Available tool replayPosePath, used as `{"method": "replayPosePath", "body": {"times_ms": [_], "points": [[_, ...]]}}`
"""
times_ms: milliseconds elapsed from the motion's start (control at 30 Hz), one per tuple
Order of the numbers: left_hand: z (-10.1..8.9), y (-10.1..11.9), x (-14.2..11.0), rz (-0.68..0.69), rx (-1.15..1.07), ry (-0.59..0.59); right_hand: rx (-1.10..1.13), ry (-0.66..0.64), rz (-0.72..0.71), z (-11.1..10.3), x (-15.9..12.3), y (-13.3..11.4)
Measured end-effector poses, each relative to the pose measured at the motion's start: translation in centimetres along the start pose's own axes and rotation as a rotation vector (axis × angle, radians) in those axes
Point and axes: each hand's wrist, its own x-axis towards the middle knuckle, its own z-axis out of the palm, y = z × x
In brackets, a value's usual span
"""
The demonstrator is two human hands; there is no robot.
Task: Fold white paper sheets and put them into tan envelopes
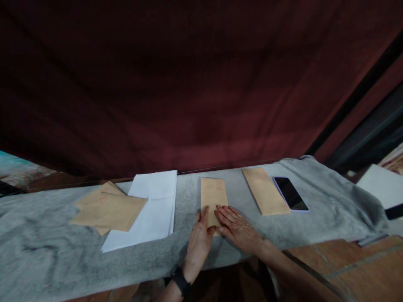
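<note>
The middle envelope [213, 191] lies flat on the grey cloth [189, 188] that covers the surface, its length running away from the person and a small reddish print near its far right corner. Both hands rest on its near part. The left hand [200, 235] lies along the left edge, fingers pointing away and thumb reaching in toward the right hand. The right hand [236, 226] lies palm down from the right, its fingers extended across the paper. Neither hand is clenched; both press or rest flat, and whether the left pinches the edge cannot be told. A dark watch [180, 281] circles the left wrist.

To the left, white sheets [154, 209] lie in a loose stack, with several brown envelopes [110, 209] fanned partly over them. To the right, another brown envelope or a pile of them [266, 192] lies slightly turned, just beside a phone [291, 193] with a dark screen and a lilac edge. A dark red curtain [195, 92] hangs behind.
</note>
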Motion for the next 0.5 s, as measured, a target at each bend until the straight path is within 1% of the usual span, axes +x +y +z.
{"method": "replayPosePath", "body": {"times_ms": [133, 233, 300, 367, 500], "points": [[-0.7, 0.7, -0.3, -0.005, 0.203, -0.052, -0.011, 0.0, 0.064, 0.5, 1.7, 1.1], [-1.2, 1.0, -0.3, -0.048, 0.278, -0.084, -0.04, 0.035, 0.14, 1.0, 3.3, 2.0], [-1.5, 1.1, -0.1, -0.078, 0.269, -0.105, -0.06, 0.066, 0.185, 1.3, 4.4, 2.7], [-1.7, 1.1, 0.0, -0.1, 0.212, -0.102, -0.068, 0.098, 0.231, 1.5, 5.4, 3.3], [-1.8, 0.8, 0.3, -0.153, 0.027, -0.035, -0.059, 0.157, 0.306, 2.1, 6.4, 3.8]]}}
